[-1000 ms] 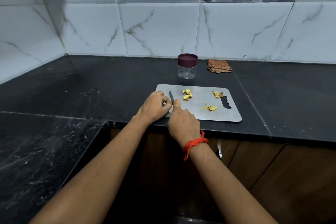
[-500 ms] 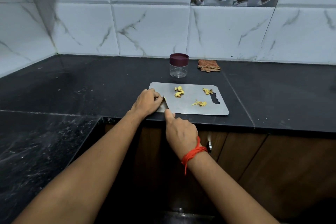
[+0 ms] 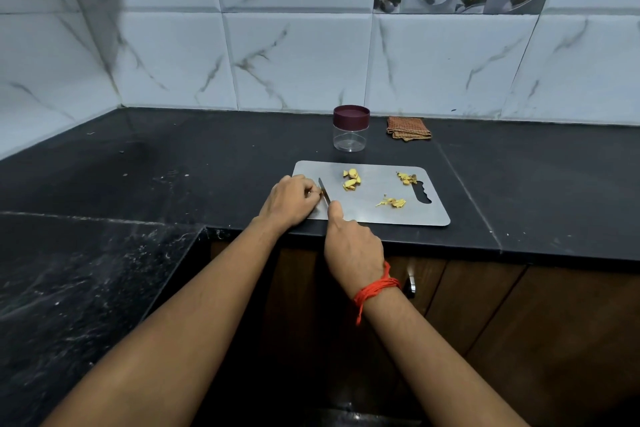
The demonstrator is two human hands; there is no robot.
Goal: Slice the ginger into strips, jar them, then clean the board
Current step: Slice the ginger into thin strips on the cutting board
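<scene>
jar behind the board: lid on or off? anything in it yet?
Lid on: the maroon cap sits on the jar. Empty: its clear wall shows no ginger inside.

Bare forearms, no sleeves, orange thread band [image 3: 375, 289] on rt wrist

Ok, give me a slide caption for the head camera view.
Right hand slices ginger held by left hand on steel board; lidded jar waits behind.

Right hand [image 3: 351, 246] with knife [image 3: 323, 192], left hand [image 3: 291, 203] on board [image 3: 381, 215].
</scene>
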